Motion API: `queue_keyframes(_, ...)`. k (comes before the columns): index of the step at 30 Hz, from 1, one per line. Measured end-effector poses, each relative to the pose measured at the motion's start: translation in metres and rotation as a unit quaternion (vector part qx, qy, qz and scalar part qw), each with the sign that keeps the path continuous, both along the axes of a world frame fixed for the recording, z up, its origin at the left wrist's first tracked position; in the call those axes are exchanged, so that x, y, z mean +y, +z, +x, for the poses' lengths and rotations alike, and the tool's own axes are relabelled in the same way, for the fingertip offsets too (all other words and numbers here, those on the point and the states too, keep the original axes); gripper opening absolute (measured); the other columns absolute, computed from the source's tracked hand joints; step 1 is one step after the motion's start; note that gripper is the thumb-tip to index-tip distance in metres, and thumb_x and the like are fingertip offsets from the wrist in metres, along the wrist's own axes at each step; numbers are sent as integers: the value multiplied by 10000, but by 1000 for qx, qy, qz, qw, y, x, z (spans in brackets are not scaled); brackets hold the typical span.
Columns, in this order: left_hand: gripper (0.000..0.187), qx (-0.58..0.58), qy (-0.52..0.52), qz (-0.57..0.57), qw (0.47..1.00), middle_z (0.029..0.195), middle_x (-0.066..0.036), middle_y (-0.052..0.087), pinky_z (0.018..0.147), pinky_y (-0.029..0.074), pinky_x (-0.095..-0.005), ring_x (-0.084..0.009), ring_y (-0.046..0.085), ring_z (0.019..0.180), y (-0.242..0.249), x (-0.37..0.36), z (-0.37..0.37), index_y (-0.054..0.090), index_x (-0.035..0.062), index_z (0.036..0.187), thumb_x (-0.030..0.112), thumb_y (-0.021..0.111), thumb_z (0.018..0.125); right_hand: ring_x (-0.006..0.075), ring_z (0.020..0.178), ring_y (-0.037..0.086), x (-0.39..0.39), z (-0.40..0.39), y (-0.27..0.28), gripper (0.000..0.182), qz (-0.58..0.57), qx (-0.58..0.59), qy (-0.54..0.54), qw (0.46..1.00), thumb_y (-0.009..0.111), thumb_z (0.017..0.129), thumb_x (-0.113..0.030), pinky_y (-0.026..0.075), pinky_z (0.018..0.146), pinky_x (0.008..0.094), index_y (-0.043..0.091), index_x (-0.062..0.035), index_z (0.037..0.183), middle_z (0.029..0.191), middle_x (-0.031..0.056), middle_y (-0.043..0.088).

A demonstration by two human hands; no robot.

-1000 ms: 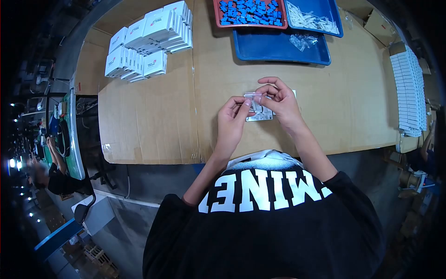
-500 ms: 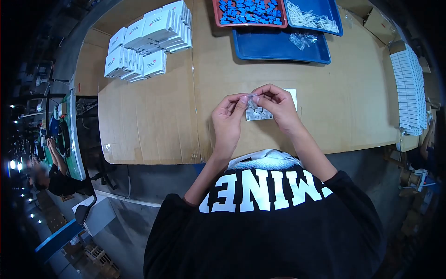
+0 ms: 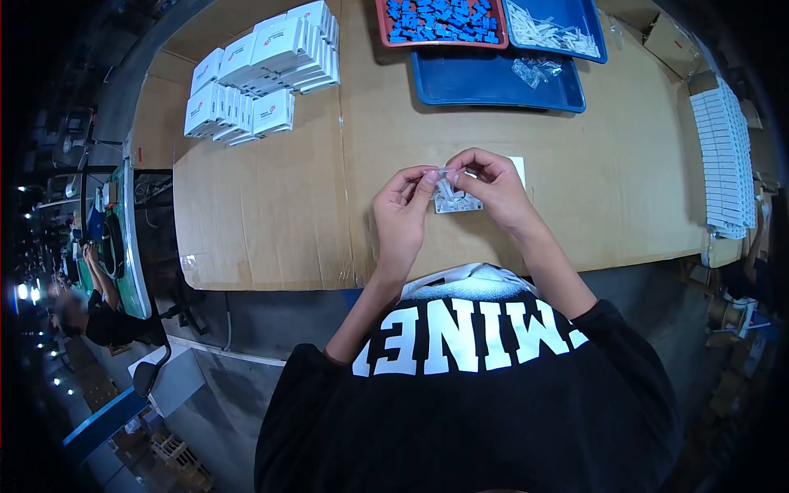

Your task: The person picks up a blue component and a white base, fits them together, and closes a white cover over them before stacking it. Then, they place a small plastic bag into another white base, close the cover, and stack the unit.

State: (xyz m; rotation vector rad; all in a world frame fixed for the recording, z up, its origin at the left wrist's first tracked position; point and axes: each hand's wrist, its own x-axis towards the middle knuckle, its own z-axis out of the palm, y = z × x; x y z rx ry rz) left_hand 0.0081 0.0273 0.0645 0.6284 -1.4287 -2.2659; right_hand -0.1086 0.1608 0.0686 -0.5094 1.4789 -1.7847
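Observation:
Between my two hands is a small clear plastic bag with pale pieces in it. My left hand pinches its upper left edge between thumb and fingertips. At the upper right edge my right hand is closed in a pinch too. A small whitish-grey item lies just below the bag, partly covered by it; its kind is too small to make out. The corner of a white flat box or card shows behind my right hand, which hides most of it.
White boxes are stacked at the back left. At the back stand a red tray of blue parts, a blue tray of white sticks, and a lower blue tray with clear bags. A long white stack lines the right.
The bag has shifted slightly between my fingers, and its pale contents show more plainly over the item below. Both hands stay in nearly the same place.

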Motion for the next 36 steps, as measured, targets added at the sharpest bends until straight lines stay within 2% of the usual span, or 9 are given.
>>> queue_keyframes(2, 207, 3, -2, 7, 1000, 1057, -92, 727, 871, 541, -242, -115, 676, 978, 2, 1, -1, 675, -71, 1150, 93, 679, 1024, 96, 913, 655, 0, 0, 0, 97, -3, -27, -18, 999, 728, 960, -50, 531, 835, 247, 698, 0, 1038, 991, 43, 705)
queue_keyframes(8, 196, -6, -21, 6, 1000, 1049, -96, 735, 862, 543, -246, -118, 682, 963, -1, -3, 0, 692, -63, 1133, 81, 709, 1001, 100, 895, 633, 4, -3, 1, 43, -18, -3, -14, 1000, 722, 956, -36, 518, 831, 264, 702, -8, 982, 975, 31, 690)
queue_keyframes(12, 191, -7, -29, 12, 999, 1052, -102, 737, 868, 544, -244, -120, 684, 969, -4, -4, 0, 696, -63, 1127, 75, 712, 996, 95, 887, 622, 5, -4, 0, 42, -24, 17, -9, 1000, 718, 962, -41, 516, 811, 259, 697, -13, 984, 970, 31, 681)
queue_keyframes(18, 192, 2, -19, 15, 1000, 1059, -104, 736, 879, 548, -242, -119, 685, 972, -2, -5, 1, 692, -68, 1133, 61, 712, 993, 88, 850, 663, 4, -3, 2, 85, -21, -53, -14, 998, 732, 956, -50, 539, 771, 235, 696, -7, 1020, 949, 41, 707)
queue_keyframes(25, 179, 10, -35, -48, 998, 1066, -89, 737, 891, 545, -247, -111, 680, 991, -2, -6, 3, 697, -57, 1141, 60, 692, 1005, 90, 860, 682, 8, -6, 0, 117, -10, -58, 8, 998, 746, 939, -43, 551, 791, 238, 711, -6, 1045, 963, 51, 731)
queue_keyframes(30, 184, 4, -44, -59, 997, 1070, -80, 735, 904, 538, -249, -112, 676, 997, 5, -4, 2, 695, -61, 1154, 64, 669, 1022, 105, 905, 673, 10, -7, -3, 102, -16, -27, -17, 999, 741, 932, -28, 540, 826, 253, 705, -2, 1024, 984, 51, 723)
queue_keyframes(32, 195, -5, -46, -62, 997, 1077, -80, 735, 912, 535, -250, -116, 676, 1002, -1, -5, 4, 690, -63, 1170, 66, 663, 1026, 89, 882, 671, 10, -9, -5, 110, -17, 35, -1, 999, 738, 947, -41, 554, 790, 243, 705, 6, 1040, 979, 48, 714)
queue_keyframes(36, 191, 4, -38, -52, 998, 1085, -86, 735, 908, 536, -249, -112, 676, 1002, 3, -2, 5, 687, -63, 1166, 63, 667, 1023, 91, 902, 663, 10, -10, -12, 117, -47, 15, 1, 999, 743, 945, -46, 551, 805, 248, 703, 0, 1045, 989, 42, 707)
